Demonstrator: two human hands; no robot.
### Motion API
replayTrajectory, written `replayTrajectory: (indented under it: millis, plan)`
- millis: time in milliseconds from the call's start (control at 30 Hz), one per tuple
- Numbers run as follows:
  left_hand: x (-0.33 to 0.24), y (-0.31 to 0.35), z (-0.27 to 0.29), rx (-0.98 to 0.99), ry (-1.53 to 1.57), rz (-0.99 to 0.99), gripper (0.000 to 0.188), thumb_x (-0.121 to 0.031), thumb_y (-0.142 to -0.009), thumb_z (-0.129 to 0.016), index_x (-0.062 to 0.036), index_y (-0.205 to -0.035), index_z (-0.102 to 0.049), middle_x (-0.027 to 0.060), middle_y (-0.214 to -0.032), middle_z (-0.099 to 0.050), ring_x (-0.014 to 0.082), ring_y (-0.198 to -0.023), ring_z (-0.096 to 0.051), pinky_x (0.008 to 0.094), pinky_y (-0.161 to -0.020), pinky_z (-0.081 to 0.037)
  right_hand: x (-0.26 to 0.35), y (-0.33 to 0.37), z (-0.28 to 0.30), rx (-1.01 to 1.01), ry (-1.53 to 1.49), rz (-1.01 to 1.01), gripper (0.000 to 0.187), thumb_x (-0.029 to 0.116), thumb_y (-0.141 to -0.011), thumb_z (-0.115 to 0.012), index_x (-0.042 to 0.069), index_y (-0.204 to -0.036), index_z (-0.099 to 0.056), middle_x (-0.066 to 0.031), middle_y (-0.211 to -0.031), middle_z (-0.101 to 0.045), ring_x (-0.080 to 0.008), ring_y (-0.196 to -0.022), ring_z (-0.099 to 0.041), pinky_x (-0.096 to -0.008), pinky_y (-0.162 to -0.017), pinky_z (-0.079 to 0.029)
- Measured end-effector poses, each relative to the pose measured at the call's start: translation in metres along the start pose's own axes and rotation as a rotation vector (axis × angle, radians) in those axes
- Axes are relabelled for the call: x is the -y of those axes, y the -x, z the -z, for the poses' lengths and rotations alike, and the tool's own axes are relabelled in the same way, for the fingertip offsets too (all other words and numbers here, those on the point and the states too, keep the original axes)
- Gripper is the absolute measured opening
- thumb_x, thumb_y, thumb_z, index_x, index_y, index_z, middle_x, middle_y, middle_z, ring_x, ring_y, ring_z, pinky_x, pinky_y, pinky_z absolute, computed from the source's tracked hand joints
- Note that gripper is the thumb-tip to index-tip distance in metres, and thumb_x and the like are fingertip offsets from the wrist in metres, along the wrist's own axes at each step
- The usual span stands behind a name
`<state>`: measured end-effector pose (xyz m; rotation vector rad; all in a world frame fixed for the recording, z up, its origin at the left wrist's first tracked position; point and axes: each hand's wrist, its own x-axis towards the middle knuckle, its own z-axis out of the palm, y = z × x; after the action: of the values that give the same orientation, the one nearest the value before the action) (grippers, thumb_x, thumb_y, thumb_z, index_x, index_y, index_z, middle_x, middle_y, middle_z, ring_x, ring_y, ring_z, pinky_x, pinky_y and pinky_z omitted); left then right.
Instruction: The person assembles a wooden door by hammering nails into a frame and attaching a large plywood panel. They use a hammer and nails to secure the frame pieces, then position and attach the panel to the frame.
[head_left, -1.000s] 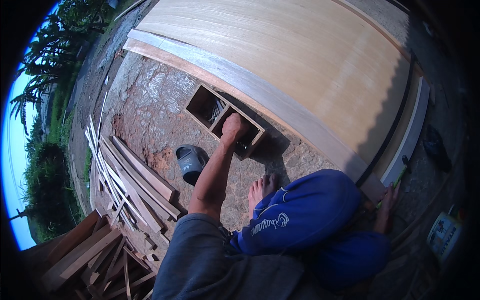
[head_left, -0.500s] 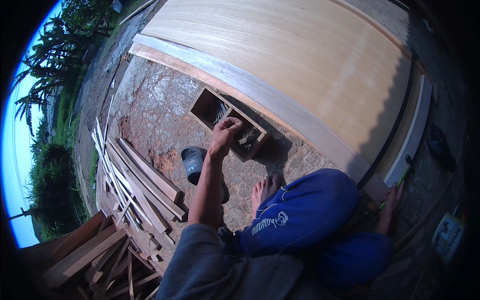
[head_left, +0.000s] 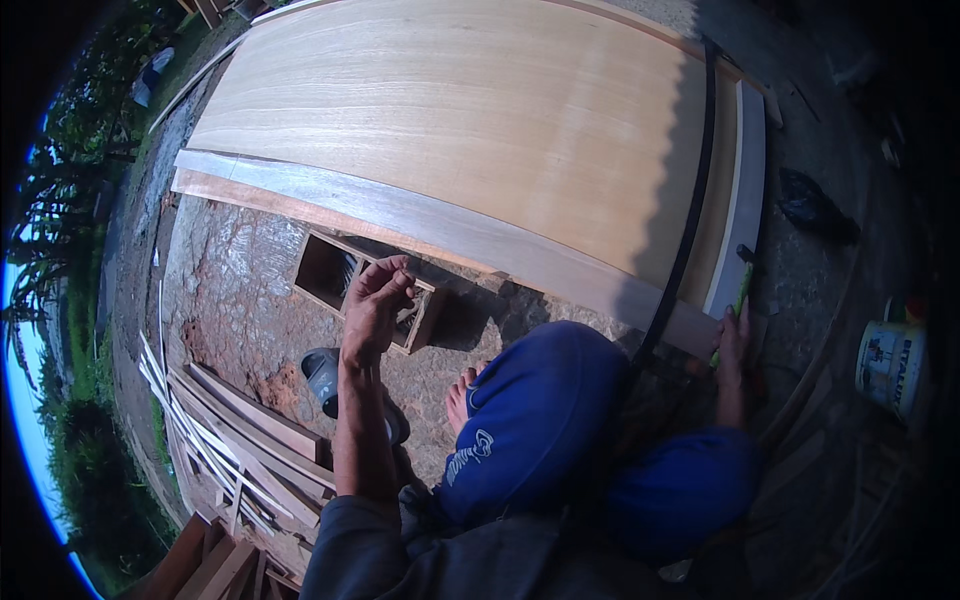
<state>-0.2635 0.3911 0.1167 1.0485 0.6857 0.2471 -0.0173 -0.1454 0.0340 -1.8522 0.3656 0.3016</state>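
Observation:
My left hand is raised just above a two-part wooden box, its thumb and fingers pinched together. Whatever is between the fingertips is too small to make out. Thin grey pieces lie in the far compartment of the box; my hand partly covers the near one. At the right, my right hand is wrapped round the green handle of a hammer, whose dark head points up beside the corner of a large wooden panel. Pale wood strips edge this panel, and a black strip crosses its right end.
A dark slide sandal lies on the rough ground left of my bare foot. Loose wood strips are heaped at lower left. A white bucket and a black plastic bag are at the right.
My left hand has lifted up from the box, fingers still pinched. The view has turned rightward, so the panel and box appear farther left. My right hand still grips the hammer.

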Motion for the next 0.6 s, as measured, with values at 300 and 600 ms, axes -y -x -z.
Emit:
replayTrajectory:
  millis: [300, 600]
  plan:
    - [-0.088, 0.000, -0.265, 0.224, -0.419, -0.319, 0.014, -0.016, -0.102, -0.059, -0.0060, -0.112, -0.064, 0.0147, -0.094, -0.075, 0.0195, -0.082, -0.074, 0.0278, -0.064, -0.054, -0.018, -0.035, 0.025, -0.009, 0.168, 0.271, 0.060, 0.027, -0.102, -0.058, 0.010, -0.156, -0.035, -0.0017, -0.087, -0.056, -0.0073, -0.070, -0.051, -0.0263, -0.060, -0.046]
    - [0.060, 0.010, -0.415, 0.311, -0.236, 0.319, 0.026, -0.028, -0.101, -0.062, -0.0039, -0.110, -0.058, 0.0137, -0.089, -0.073, 0.0211, -0.073, -0.072, 0.0324, -0.060, -0.056, 0.012, -0.029, 0.024, 0.156, 0.330, 0.354, 0.055, 0.021, -0.103, -0.052, 0.001, -0.152, -0.035, -0.0210, -0.110, -0.064, -0.0243, -0.091, -0.067, -0.0381, -0.083, -0.054]
